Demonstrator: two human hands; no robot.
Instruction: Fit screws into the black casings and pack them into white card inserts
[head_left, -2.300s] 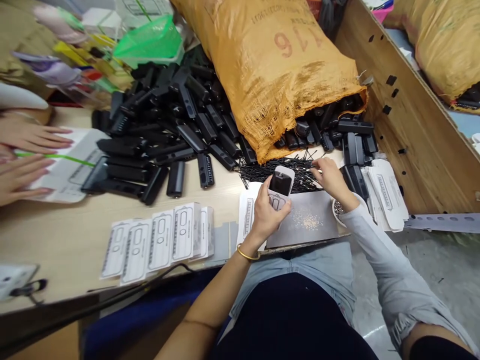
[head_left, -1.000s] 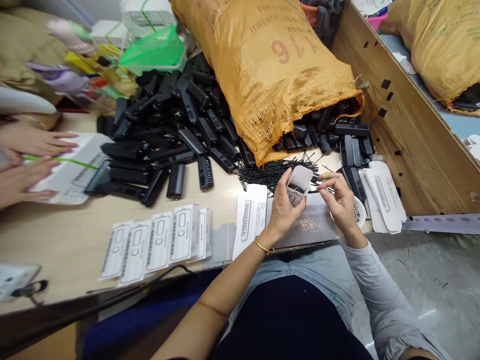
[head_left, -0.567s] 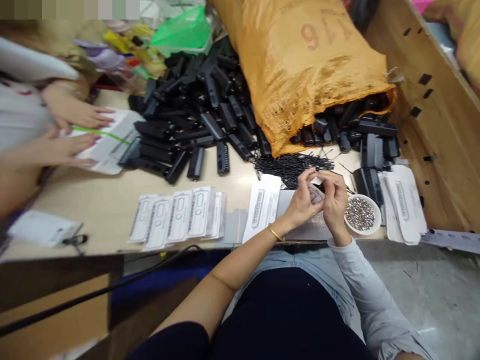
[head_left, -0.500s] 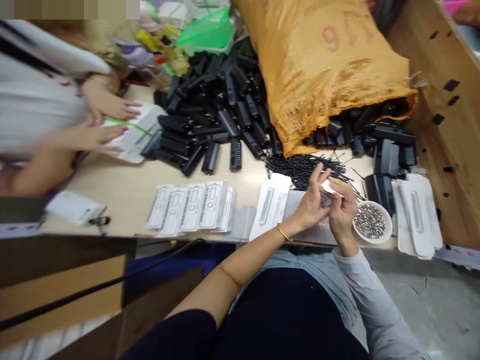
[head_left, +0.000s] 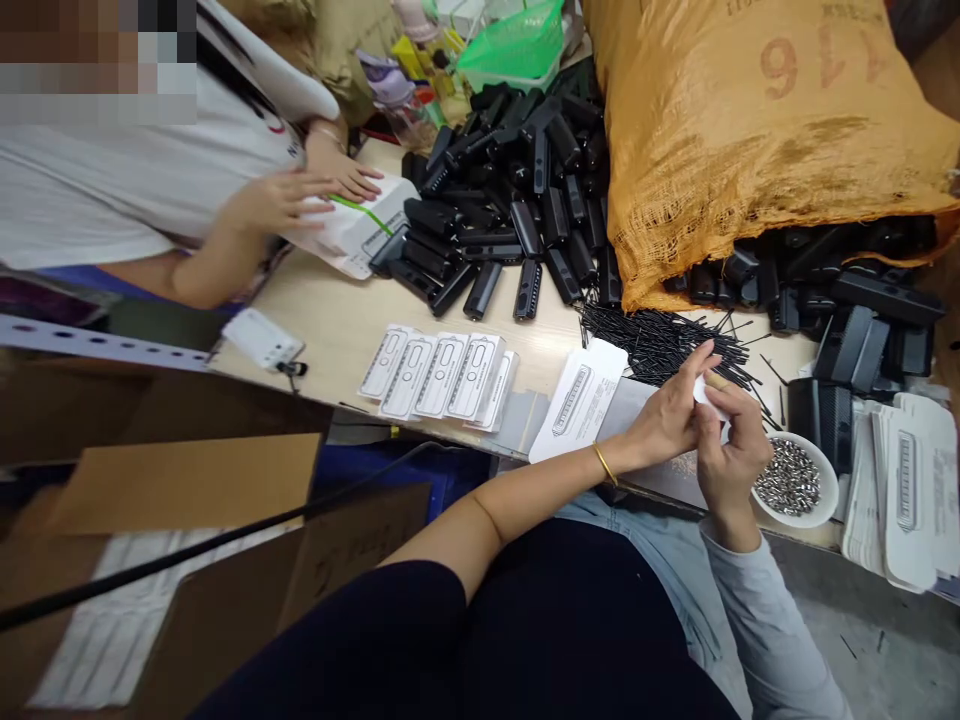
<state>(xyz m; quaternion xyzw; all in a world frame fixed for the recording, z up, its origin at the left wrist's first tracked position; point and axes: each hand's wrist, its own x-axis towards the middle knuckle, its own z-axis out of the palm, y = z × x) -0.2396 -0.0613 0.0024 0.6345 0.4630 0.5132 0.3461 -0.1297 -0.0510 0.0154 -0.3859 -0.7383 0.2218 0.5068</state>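
My left hand [head_left: 669, 418], with a yellow bangle at its wrist, meets my right hand [head_left: 731, 450] above the table's front edge. Between their fingertips is a small white piece [head_left: 707, 396], too small and covered to name. The right thumb and fingers pinch it; the left fingers press against its other side. Under the hands lies a grey sheet [head_left: 637, 402] with small bits on it. A white bowl [head_left: 825, 508] full of small shiny metal pieces [head_left: 791, 480] sits just right of my right hand. Thin black sticks [head_left: 667, 340] are heaped beyond the hands.
White printed boxes [head_left: 472, 375] stand in a row to the left, beside a flat printed carton [head_left: 581, 400]. More flat cartons [head_left: 907, 480] lie far right. Black plastic housings [head_left: 525, 230] pile up behind, near an orange sack [head_left: 750, 150]. A co-worker's hands [head_left: 285, 205] rest on a white carton.
The camera view has swung left, so the scene sits further right. Both my hands stay together at the white piece. The co-worker's near hand has lifted slightly on the carton.
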